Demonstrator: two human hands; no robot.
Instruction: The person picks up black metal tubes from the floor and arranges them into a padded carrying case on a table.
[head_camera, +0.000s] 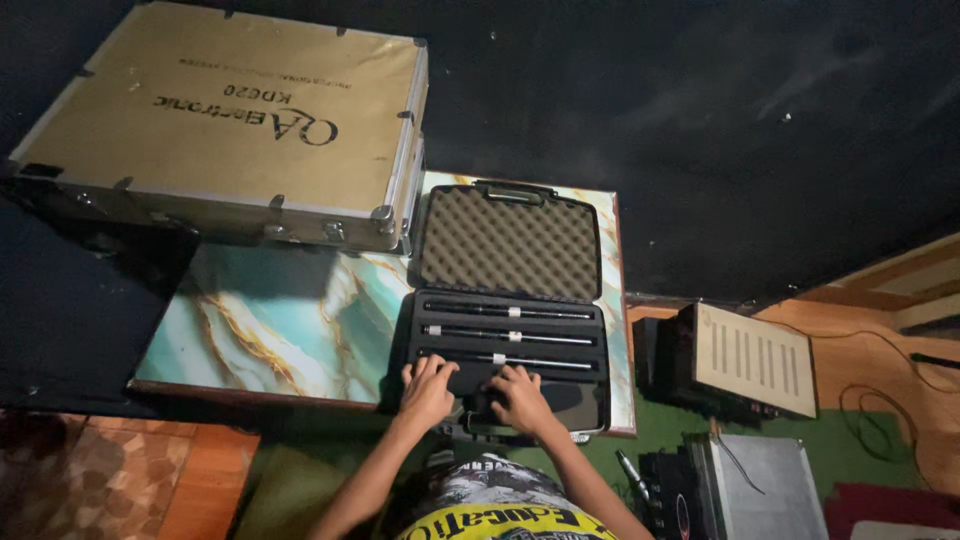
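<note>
Pressing left hand (427, 388), right hand (519, 396) into black case (505, 300), fingertips' hold unclear

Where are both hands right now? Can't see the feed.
Left hand and right hand flat on open black case. Neither grips anything. Nothing blocking.

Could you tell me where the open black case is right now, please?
In the head view, the open black case sits on the right part of the marbled board, just right of the metal case, under both hands.

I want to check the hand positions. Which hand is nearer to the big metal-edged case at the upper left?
Left. The left hand rests on the black foam case on the side toward the metal-edged case; the right hand lies farther to the right.
</note>
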